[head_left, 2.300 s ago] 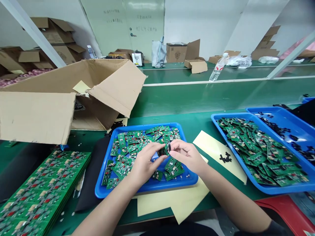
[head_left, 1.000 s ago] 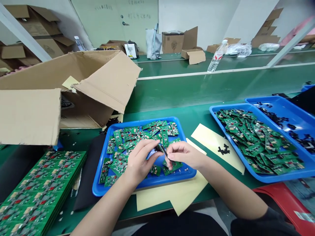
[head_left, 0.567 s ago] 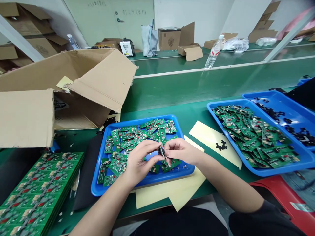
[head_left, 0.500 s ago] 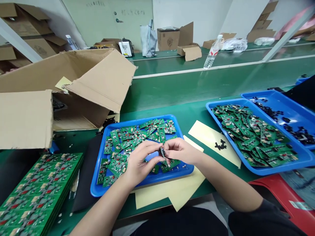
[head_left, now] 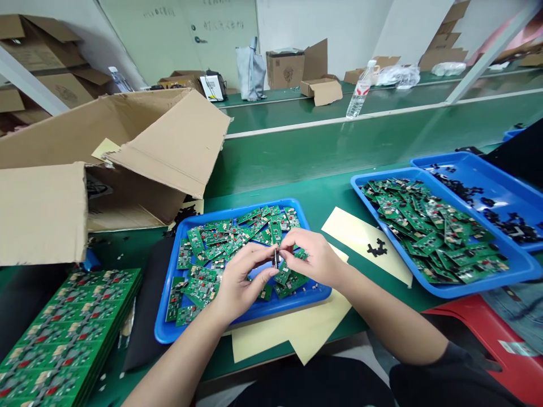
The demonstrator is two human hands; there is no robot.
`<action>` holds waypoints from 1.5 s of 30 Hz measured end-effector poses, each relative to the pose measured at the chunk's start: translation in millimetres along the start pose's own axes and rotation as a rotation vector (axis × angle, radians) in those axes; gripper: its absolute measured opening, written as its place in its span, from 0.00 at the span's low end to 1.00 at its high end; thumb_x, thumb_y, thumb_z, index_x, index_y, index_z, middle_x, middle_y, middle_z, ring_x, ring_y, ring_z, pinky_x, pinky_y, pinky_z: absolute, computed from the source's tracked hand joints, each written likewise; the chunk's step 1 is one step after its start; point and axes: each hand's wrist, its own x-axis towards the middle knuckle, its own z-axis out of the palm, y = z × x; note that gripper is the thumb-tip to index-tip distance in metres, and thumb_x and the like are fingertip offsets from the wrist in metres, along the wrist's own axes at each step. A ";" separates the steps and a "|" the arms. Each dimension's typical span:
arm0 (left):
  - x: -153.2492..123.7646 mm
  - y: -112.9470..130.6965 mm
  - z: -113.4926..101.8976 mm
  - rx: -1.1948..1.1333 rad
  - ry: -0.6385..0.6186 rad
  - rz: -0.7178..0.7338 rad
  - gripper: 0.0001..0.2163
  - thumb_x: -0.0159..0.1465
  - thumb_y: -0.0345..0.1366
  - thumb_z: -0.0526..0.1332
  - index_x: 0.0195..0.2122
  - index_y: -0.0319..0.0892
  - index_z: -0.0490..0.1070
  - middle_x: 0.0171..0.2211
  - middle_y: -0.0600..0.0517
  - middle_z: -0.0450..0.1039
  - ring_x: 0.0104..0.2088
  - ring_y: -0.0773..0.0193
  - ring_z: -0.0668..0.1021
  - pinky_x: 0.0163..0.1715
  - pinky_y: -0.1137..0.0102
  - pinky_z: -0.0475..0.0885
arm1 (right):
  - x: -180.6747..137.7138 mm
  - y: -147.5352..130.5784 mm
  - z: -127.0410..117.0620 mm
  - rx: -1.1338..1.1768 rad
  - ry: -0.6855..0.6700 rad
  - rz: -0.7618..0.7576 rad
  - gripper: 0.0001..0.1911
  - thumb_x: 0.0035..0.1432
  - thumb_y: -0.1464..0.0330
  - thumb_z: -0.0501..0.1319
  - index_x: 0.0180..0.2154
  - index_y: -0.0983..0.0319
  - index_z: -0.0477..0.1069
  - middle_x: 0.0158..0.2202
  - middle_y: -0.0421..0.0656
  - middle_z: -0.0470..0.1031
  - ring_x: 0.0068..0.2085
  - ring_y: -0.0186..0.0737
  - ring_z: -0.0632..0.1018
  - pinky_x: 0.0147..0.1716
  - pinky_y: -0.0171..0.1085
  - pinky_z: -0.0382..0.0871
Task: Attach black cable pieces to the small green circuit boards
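My left hand [head_left: 242,278] pinches a small circuit board [head_left: 275,259] between thumb and fingers, holding it upright and edge-on. From the other side my right hand [head_left: 313,257] has its bent fingertips on the board's upper end; its thumb sits just beside the board. Both hands are over the near right part of a blue tray [head_left: 163,316], where many loose green circuit boards [head_left: 203,282] lie in a jumble. Right of this tray, a few small black pieces [head_left: 376,247] rest on a cream paper sheet [head_left: 345,225].
A second blue tray [head_left: 456,294] heaped with boards stands at right, beside another tray [head_left: 504,175] of black parts. Stacked board panels [head_left: 63,333] are at left, below an open cardboard box [head_left: 178,141]. A water bottle [head_left: 360,90] stands on the ledge behind.
My right thumb has drawn back slightly, and its fingers have shifted up along the board. The board is now seen edge-on and more upright. The whole view has shifted a little.
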 end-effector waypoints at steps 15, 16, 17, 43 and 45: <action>7.4 -1.7 -3.5 -0.160 -0.114 -0.269 0.12 0.64 0.39 0.58 0.45 0.43 0.76 0.33 0.48 0.74 0.34 0.63 0.75 0.35 0.68 0.73 | -2.9 9.7 6.9 -0.360 0.165 -0.194 0.08 0.62 0.71 0.55 0.34 0.60 0.72 0.32 0.45 0.74 0.35 0.41 0.76 0.35 0.40 0.70; 7.6 -2.2 -3.7 -0.177 -0.124 -0.291 0.12 0.63 0.40 0.59 0.44 0.43 0.77 0.33 0.48 0.74 0.33 0.63 0.75 0.35 0.68 0.73 | -3.3 10.6 7.0 -0.362 0.167 -0.209 0.08 0.62 0.72 0.55 0.35 0.60 0.73 0.33 0.45 0.74 0.36 0.41 0.76 0.36 0.40 0.71; 7.6 -2.7 -3.8 -0.192 -0.127 -0.310 0.12 0.63 0.41 0.59 0.43 0.42 0.77 0.32 0.48 0.74 0.33 0.63 0.75 0.35 0.67 0.73 | -3.7 11.4 7.1 -0.362 0.168 -0.226 0.08 0.62 0.72 0.55 0.36 0.59 0.73 0.33 0.46 0.74 0.37 0.41 0.76 0.36 0.40 0.71; 3.7 -8.2 -1.3 -0.031 -0.077 -0.161 0.11 0.61 0.34 0.62 0.46 0.43 0.74 0.39 0.47 0.74 0.41 0.61 0.76 0.41 0.65 0.73 | -2.3 5.2 1.5 0.116 0.056 0.153 0.02 0.57 0.71 0.59 0.31 0.60 0.69 0.29 0.41 0.74 0.33 0.37 0.75 0.36 0.38 0.70; 3.5 -8.2 -0.8 -0.029 -0.068 -0.175 0.12 0.61 0.34 0.62 0.46 0.43 0.74 0.39 0.47 0.74 0.40 0.61 0.76 0.41 0.65 0.74 | -2.3 4.4 1.1 0.137 0.049 0.127 0.03 0.57 0.72 0.59 0.30 0.60 0.69 0.29 0.41 0.73 0.33 0.37 0.74 0.37 0.39 0.69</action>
